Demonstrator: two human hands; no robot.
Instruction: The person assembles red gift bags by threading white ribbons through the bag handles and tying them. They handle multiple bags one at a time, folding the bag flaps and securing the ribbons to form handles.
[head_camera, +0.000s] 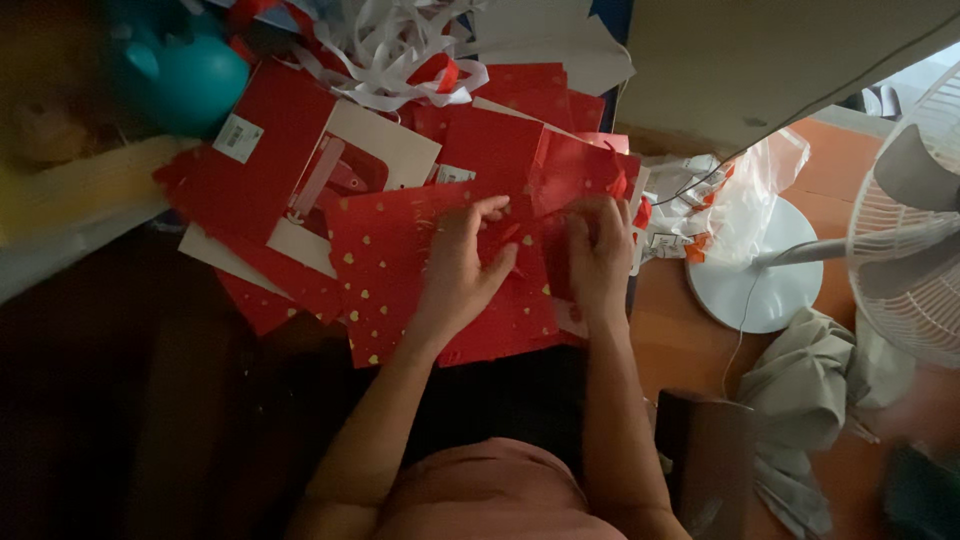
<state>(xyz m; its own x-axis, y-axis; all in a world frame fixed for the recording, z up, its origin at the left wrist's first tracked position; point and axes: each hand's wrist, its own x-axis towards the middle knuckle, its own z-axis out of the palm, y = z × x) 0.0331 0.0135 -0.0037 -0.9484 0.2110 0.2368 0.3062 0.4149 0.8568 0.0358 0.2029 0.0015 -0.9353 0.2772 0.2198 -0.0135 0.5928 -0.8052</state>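
A flat red paper bag with small gold hearts (385, 265) lies in front of me on a pile of red card pieces. My left hand (462, 265) rests on it with the fingers spread, pressing the paper down. My right hand (598, 255) is bent over the bag's right part, its fingers curled on a fold of red paper (555, 262). What the fingertips pinch is hidden. Behind lie more red bags, one with a white panel and a window (345, 175).
White and red ribbon strips (390, 50) are heaped at the back. A teal round object (185, 75) sits at the back left. A white standing fan (905, 240) and its round base (765, 275) stand on the right, next to a clear plastic bag (745, 185) and grey cloth (810, 385).
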